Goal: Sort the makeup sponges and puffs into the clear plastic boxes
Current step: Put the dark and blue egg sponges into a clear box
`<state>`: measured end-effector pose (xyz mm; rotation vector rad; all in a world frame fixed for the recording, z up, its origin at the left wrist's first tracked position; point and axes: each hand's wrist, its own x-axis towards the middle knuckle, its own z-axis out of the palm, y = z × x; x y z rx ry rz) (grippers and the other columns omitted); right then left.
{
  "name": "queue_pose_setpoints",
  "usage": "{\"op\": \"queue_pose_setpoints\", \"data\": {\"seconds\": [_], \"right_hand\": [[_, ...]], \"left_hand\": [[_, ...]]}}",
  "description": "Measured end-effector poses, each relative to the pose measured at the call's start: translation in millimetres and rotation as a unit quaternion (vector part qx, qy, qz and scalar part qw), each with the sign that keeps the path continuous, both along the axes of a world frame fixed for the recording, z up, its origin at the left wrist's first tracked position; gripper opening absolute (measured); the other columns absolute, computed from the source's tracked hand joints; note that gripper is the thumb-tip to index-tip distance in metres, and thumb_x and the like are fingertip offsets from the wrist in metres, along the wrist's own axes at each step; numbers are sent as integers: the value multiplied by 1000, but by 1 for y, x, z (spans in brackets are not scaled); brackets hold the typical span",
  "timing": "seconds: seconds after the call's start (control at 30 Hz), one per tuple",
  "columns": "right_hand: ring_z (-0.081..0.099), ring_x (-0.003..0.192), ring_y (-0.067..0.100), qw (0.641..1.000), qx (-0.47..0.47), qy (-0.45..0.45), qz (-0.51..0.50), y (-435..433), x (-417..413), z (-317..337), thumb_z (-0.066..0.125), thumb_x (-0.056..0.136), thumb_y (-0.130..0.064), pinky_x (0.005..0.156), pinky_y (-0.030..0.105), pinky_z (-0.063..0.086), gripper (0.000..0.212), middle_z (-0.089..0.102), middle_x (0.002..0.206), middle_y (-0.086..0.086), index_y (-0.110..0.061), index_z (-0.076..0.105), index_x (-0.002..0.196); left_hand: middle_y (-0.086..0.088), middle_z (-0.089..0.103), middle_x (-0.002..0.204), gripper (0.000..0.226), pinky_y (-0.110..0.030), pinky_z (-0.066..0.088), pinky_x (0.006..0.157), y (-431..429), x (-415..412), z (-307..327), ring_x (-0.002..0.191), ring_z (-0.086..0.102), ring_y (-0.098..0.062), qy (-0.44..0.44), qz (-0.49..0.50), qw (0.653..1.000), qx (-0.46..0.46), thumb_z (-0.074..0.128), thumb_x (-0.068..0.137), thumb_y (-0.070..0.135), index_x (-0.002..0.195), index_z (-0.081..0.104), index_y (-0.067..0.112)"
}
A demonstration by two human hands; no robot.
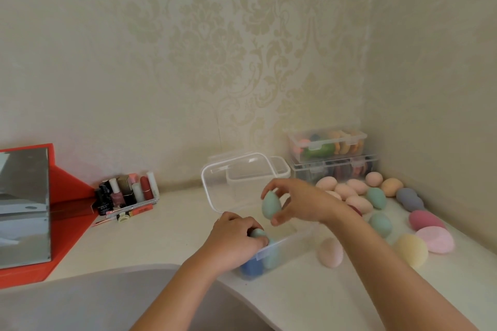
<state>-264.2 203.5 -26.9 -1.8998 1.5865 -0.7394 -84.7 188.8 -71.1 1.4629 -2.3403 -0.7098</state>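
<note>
Wall: `wallpapered wall` (188, 48), pale cream with a damask pattern, filling the upper half and the right edge of the frame.
Surface: `white tabletop` (172, 236), curved front edge, across the lower half.
Far left: `red case` (70, 196) standing open, with a `mirror` (24, 207) set in it.
Centre: `open clear box` (285, 247), its `lid` (236, 183) tipped back toward the wall.
Upper right corner of the table: two `closed clear boxes` (326, 146), stacked and holding mixed-colour sponges.
Right side: `loose sponges` (357, 203) in peach, teal, grey, pink and yellow, spread between the stack and the front edge; some hidden behind the right forearm.
Left of centre: `cosmetics cluster` (126, 191), small bottles and lipsticks standing by the wall.
Right hand: `right hand` (298, 201) above the open box, thumb and fingertips pinching an upright `teal egg sponge` (271, 205).
Left hand: `left hand` (234, 239) low at the box's near left corner, fingers curled round a `second teal sponge` (257, 233), mostly covering it.
Inside the box: `blue sponge` (251, 267) and `green sponge` (271, 258), seen through the clear front wall, under the left hand.
</note>
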Motion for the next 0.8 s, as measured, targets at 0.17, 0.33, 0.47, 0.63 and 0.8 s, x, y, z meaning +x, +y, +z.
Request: {"op": "queue_pose_setpoints", "data": {"seconds": [0.17,0.33,0.47,0.63,0.8], "right_hand": [[66,70,14,998,61,17,-8,-5,13,-13,69,84,-11,72,24,57,30,62,105,3,-19,58,110],[63,78,14,992,21,101,-72,-12,28,-23,69,81,-14,71,24,52,23,65,99,0,-14,61,103],[59,71,10,993,20,97,-68,-16,30,-27,71,78,-13,71,24,52,22,59,82,-7,-20,60,97],[68,82,19,996,83,16,-15,-16,25,-24,66,83,-7,84,29,57,26,68,95,7,-10,62,108],[62,73,19,997,69,39,-15,-18,24,-26,63,81,-5,81,35,55,20,69,95,12,-13,59,100]], "left_hand": [[13,51,102,23,-22,29,94,1,-2,3,118,29,-8,-13,-31,999,-29,52,87,40,108,60,36],[18,45,92,25,-23,34,95,1,-2,3,117,32,-7,6,-27,999,-31,55,86,37,110,60,34],[13,43,99,24,-24,46,88,3,0,2,104,47,-6,43,-5,999,-22,63,81,38,103,55,33],[7,43,113,40,-19,46,79,0,-1,-3,94,52,-5,58,9,998,-23,68,74,44,106,47,31],[14,39,130,56,-43,20,113,2,-4,1,124,35,-12,-38,-5,996,-86,56,83,44,133,33,38]]}}
